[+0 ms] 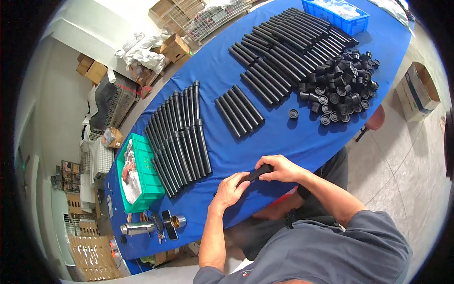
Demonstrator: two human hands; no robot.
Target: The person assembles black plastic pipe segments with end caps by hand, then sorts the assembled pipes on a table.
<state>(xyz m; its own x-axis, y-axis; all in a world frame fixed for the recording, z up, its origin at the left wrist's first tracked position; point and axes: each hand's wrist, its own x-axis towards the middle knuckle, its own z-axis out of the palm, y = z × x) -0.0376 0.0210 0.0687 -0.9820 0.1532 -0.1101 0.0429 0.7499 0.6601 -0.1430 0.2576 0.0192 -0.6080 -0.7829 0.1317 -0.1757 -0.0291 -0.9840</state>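
Near the table's front edge, my left hand (229, 190) is closed round a black tube (254, 176). My right hand (279, 169) grips the tube's right end, where a wider black piece, apparently a cap (267, 169), shows between the fingers. Beyond my hands a small group of plain black tubes (240, 110) lies side by side. A single black cap (293, 113) stands apart, left of a large pile of black caps (338, 90). To the left lie rows of tubes with wider ends (178, 137).
Many more tubes (288, 47) cover the far part of the blue table (213, 71). A blue crate (338, 14) stands at the far edge, a green crate (146, 175) at the left. A metal flask (137, 228), phone (169, 225) and metal cup (178, 221) sit front left.
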